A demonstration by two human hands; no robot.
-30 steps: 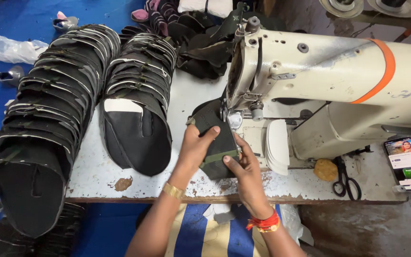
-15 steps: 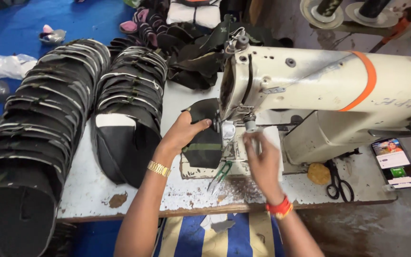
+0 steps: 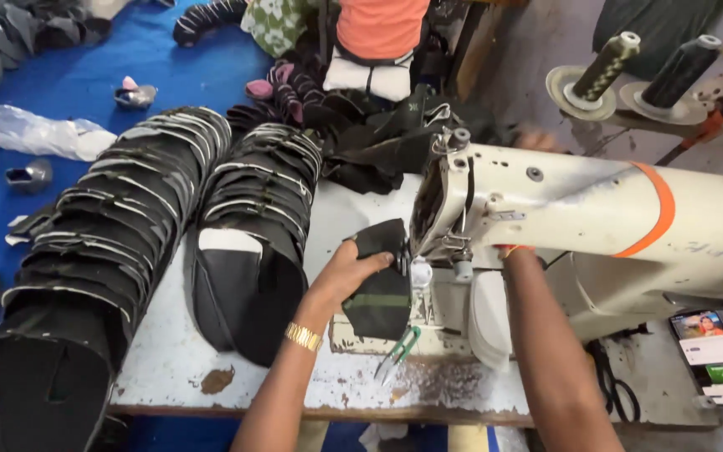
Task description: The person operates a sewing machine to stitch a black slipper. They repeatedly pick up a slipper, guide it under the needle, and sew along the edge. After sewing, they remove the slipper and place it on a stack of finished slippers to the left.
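My left hand [image 3: 346, 272], with a gold watch at the wrist, grips a black fabric piece [image 3: 378, 295] with a green stripe. It holds the piece upright against the needle area of the cream sewing machine [image 3: 579, 209]. My right forearm [image 3: 546, 351] reaches up under the machine's arm. A red thread band shows at the wrist, and the hand itself is hidden behind the machine head. Green thread snips [image 3: 399, 356] lie on the table just below the fabric piece.
Two long stacks of black shoe uppers [image 3: 119, 243] [image 3: 253, 226] fill the left of the worn white table [image 3: 311, 393]. A phone [image 3: 713, 356] and black scissors [image 3: 612, 385] lie at the right. Thread cones [image 3: 604, 67] stand behind the machine. A person in an orange top [image 3: 378, 25] sits beyond.
My right hand has gone from the needle area up behind the machine head. My left hand still holds the fabric piece at the needle. The view has tilted upward.
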